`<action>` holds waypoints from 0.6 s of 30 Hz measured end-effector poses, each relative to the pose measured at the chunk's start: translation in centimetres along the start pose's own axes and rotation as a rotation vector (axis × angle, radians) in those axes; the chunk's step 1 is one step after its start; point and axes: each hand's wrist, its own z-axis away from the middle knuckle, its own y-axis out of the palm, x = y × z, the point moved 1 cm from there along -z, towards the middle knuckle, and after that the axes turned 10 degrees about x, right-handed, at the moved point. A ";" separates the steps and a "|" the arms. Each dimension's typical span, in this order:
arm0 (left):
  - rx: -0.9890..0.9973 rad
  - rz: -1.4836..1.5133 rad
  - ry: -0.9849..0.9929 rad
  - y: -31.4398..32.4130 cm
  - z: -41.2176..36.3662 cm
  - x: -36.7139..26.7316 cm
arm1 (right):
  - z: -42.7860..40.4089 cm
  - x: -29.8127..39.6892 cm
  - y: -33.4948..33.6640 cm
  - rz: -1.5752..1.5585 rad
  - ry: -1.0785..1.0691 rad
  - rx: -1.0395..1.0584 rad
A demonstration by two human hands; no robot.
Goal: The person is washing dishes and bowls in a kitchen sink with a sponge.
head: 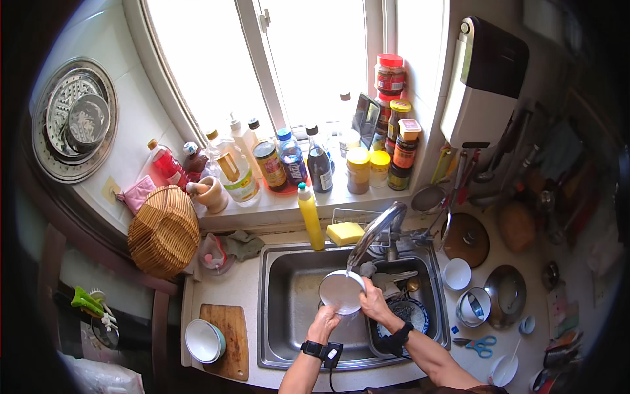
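A white bowl [341,291] is tilted under a thin stream of water from the chrome faucet [376,231], above the large basin of the steel sink [290,315]. My left hand [325,322] grips its lower rim, and my right hand [374,299] grips its right side. In the small basin to the right lie a blue-patterned dish [418,315], a metal ladle and other utensils, partly hidden by my right hand and wrist. Behind the sink, a yellow sponge [345,233] rests by a wire rack, beside an upright yellow squeeze bottle [310,219].
Left of the sink, stacked bowls [204,341] sit on a wooden cutting board [236,327]. To the right are white bowls [456,274], pot lids [505,297] and blue-handled scissors [482,346]. Bottles and jars line the windowsill [275,212]; a wicker basket [165,231] hangs at left.
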 end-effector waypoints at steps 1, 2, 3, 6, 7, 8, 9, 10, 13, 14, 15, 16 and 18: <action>-0.025 0.111 0.034 0.4 -0.3 0.1 | -0.5 0.0 0.5 0.056 -0.076 -0.025; -0.059 0.109 0.078 0.4 -0.3 -0.4 | -0.5 -0.2 0.8 0.146 -0.031 -0.019; -0.057 0.108 0.066 0.9 -0.2 -1.1 | -0.8 1.1 0.7 0.236 0.019 -0.009; -0.142 -0.408 0.176 1.2 0.0 -3.6 | -1.5 1.6 0.4 0.433 0.001 0.014; -0.147 -0.534 0.202 0.4 -0.2 -4.4 | -1.6 1.7 0.5 0.523 0.002 0.031; -0.122 -0.590 0.198 1.1 0.2 -5.1 | -1.5 2.0 0.3 0.574 -0.062 0.005; -0.087 -0.651 0.192 2.3 1.0 -5.9 | -1.4 2.2 -0.2 0.630 -0.119 -0.027; -0.050 -0.755 0.189 2.9 1.7 -6.6 | -1.2 1.7 -0.2 0.647 -0.162 -0.003; 0.020 -1.105 0.221 4.6 2.7 -7.3 | 0.2 1.8 -1.6 0.637 -0.236 -0.026; 0.068 -1.164 0.273 5.0 2.5 -6.9 | 0.8 1.3 -2.3 0.596 -0.145 0.050; 0.104 -1.216 0.331 5.0 2.6 -6.5 | 1.4 1.1 -3.0 0.599 -0.129 0.037; 0.123 -1.222 0.323 4.7 2.5 -5.9 | 2.2 0.9 -3.8 0.486 -0.154 0.044; -0.018 -1.599 0.766 4.1 2.7 -5.1 | 4.1 1.0 -5.6 0.452 -0.199 0.007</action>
